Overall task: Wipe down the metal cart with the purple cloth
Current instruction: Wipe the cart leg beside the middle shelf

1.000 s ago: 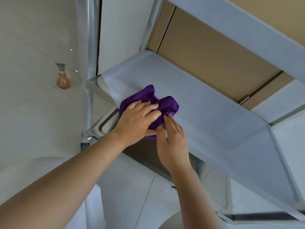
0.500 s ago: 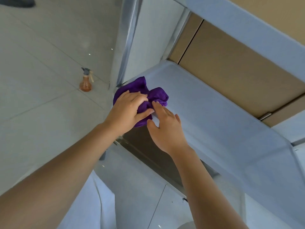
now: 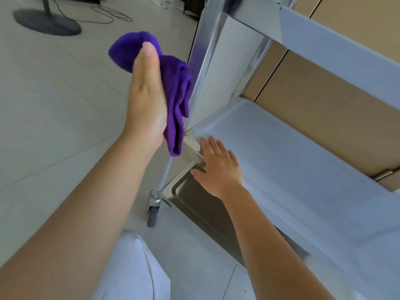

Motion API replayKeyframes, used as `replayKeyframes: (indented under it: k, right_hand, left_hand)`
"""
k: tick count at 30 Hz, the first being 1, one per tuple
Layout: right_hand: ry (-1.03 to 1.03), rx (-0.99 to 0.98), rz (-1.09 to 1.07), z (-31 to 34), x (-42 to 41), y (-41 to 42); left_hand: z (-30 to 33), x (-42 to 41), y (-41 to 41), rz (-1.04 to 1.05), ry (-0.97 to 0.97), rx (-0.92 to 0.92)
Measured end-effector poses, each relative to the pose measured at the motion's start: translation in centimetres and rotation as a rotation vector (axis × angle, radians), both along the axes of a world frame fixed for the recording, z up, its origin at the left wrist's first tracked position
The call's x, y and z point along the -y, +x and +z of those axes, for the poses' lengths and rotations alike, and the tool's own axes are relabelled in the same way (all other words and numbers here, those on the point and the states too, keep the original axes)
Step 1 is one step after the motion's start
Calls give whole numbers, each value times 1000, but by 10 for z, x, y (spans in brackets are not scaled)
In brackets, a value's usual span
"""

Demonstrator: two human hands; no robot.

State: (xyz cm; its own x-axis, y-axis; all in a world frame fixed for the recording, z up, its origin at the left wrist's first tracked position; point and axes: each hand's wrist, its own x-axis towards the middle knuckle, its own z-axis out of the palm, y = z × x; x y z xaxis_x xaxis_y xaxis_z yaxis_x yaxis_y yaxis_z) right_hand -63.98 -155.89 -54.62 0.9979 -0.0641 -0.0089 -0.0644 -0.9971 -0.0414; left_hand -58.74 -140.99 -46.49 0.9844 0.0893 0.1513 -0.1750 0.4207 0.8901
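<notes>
The left hand (image 3: 147, 92) is raised beside the cart's front-left upright post (image 3: 200, 68), fingers stretched long and flat along the purple cloth (image 3: 173, 87), which bunches above the fingertips and hangs in folds below the palm. The cloth lies between the palm and the post; whether it presses the metal or sits just off it is hard to judge from this angle, and the thumb is hidden behind the fabric, so the exact hold cannot be told.

The right hand (image 3: 218, 167) lies flat, fingers spread, on the front-left corner of the metal cart (image 3: 281, 152), at the rim of the middle shelf, which is covered by pale film. It holds nothing. The two hands are apart, the left higher than the right.

Under the shelf a darker steel tray (image 3: 201, 204) shows, and a caster wheel (image 3: 152, 215) stands on the tiled floor (image 3: 54, 109). A round dark stand base (image 3: 46, 23) and a looping cable (image 3: 112, 15) sit far back. No brand, label or writing can be read anywhere.
</notes>
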Motion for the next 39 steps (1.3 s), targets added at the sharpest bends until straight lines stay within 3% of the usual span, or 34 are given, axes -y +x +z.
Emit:
replayKeyframes:
  k: [4,8,11,14,18,20,24,26,31,39]
  right_hand:
    - [-27,25,19,0,2,-8]
    - [-22,10,28,-2,4,-23]
    - [-19,31,44,-3,6,-34]
    - [-7,32,56,-2,6,-44]
    - [4,56,70,-6,4,-52]
    - [-51,97,62,-12,2,-57]
    - [-129,198,28,-22,1,-62]
    - [-148,230,37,-23,1,-60]
    - [-156,286,48,-25,0,-58]
    - [-184,361,53,-28,0,-58]
  left_hand:
    - [17,37,-4,-34,282,200]
    - [12,40,-2,-110,245,274]
    - [7,32,2,-127,369,379]
    - [14,26,3,-65,451,511]
    - [19,21,2,39,411,591]
    - [22,19,6,-23,334,589]
    - [31,16,18,-481,112,461]
    - [30,18,22,-590,72,436]
    - [23,23,20,-490,1,408]
    - [-48,28,5,-143,223,284]
